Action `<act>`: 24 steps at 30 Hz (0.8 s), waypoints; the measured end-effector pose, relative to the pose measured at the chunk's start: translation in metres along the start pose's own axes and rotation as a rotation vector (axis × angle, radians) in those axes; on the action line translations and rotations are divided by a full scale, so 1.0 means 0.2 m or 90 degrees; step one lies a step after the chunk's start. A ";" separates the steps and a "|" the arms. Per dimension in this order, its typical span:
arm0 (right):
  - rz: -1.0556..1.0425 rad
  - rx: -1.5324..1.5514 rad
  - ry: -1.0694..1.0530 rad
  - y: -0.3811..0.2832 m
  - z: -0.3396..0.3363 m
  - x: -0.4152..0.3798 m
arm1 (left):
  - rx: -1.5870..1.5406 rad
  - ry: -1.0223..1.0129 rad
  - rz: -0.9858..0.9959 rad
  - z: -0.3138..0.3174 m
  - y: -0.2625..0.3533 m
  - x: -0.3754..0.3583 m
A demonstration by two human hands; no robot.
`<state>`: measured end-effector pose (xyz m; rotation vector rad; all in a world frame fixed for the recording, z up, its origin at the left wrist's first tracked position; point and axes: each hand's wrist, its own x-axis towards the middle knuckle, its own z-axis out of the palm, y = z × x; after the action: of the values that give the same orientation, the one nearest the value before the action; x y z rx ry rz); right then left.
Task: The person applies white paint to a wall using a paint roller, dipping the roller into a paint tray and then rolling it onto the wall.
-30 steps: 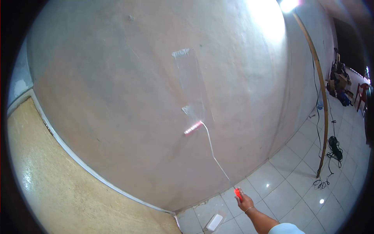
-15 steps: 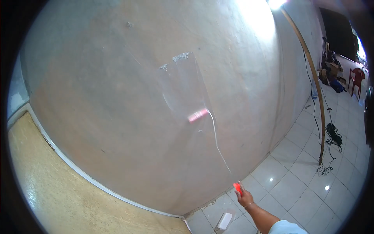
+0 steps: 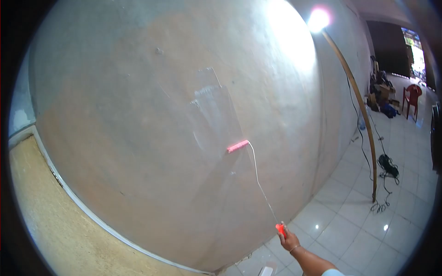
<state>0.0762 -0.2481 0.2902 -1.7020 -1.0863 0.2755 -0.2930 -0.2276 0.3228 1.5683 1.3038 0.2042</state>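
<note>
My right hand (image 3: pixel 289 240) is closed around the orange-red handle (image 3: pixel 281 230) of a paint roller. From the handle a thin, bent metal rod (image 3: pixel 258 180) runs up to the pink roller sleeve (image 3: pixel 237 146), which appears to rest against the wall (image 3: pixel 152 184). Above the sleeve lies a wet-looking patch (image 3: pixel 214 108) with whitish ragged edges near its top. My left hand is out of sight.
A bamboo pole (image 3: pixel 359 96) with a bright lamp (image 3: pixel 318 19) leans at the right. Dark cable (image 3: pixel 388 166) lies coiled on the tiles (image 3: pixel 340 230). A white tray (image 3: pixel 265 272) shows at the bottom edge. Farther back stands a red chair (image 3: pixel 412 99).
The wet patch now has an extra strip reaching higher at its top. The sleeve sits slightly higher on the wall and is no longer blurred. My view has tilted upward.
</note>
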 end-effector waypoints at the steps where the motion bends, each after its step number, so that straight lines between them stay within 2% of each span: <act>1: -0.012 0.000 0.002 -0.07 -0.03 0.11 | 0.041 -0.015 0.055 0.00 0.10 0.08; 3: -0.039 0.041 0.013 -0.36 -0.12 0.36 | 0.132 -0.052 0.133 -0.01 0.27 0.10; 5: -0.083 0.089 0.059 -0.74 -0.27 0.70 | 0.153 -0.027 0.258 -0.02 0.86 0.06; 7: -0.070 0.084 0.046 -1.04 -0.44 0.96 | 0.075 0.020 0.325 0.01 1.00 0.25; 10: -0.088 0.065 0.044 -0.91 -0.44 1.04 | -0.002 0.004 0.349 0.05 1.24 0.33; 11: -0.097 0.064 0.043 -0.77 -0.42 0.99 | -0.001 0.012 0.352 0.06 1.25 0.33; 13: -0.131 0.063 0.025 -0.37 -0.38 0.75 | -0.047 -0.043 0.321 0.12 1.22 0.32; 14: -0.102 -0.002 0.002 -0.18 -0.35 0.59 | -0.008 -0.043 0.307 0.13 1.19 0.32; 16: -0.117 0.012 -0.023 -0.04 -0.37 0.44 | 0.030 -0.016 0.289 0.14 1.25 0.24; 17: -0.124 0.011 -0.026 -0.12 -0.43 0.53 | 0.070 0.001 0.267 0.16 1.27 0.22; 19: -0.173 0.028 -0.002 -0.49 -0.56 0.82 | 0.031 0.013 0.291 0.20 1.26 0.33; 21: -0.255 0.035 0.063 -0.88 -0.67 1.17 | 0.059 0.004 0.309 0.21 1.41 0.41; 22: -0.263 0.027 0.064 -1.10 -0.74 1.33 | 0.054 0.004 0.247 0.21 1.60 0.35; 24: -0.289 0.029 0.062 -1.26 -0.77 1.45 | 0.051 0.009 0.274 0.23 1.72 0.33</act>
<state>0.2053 -0.1144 0.6599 -1.3675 -1.3441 -0.0694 -0.0217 -0.1577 0.5371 1.9067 0.9805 0.4364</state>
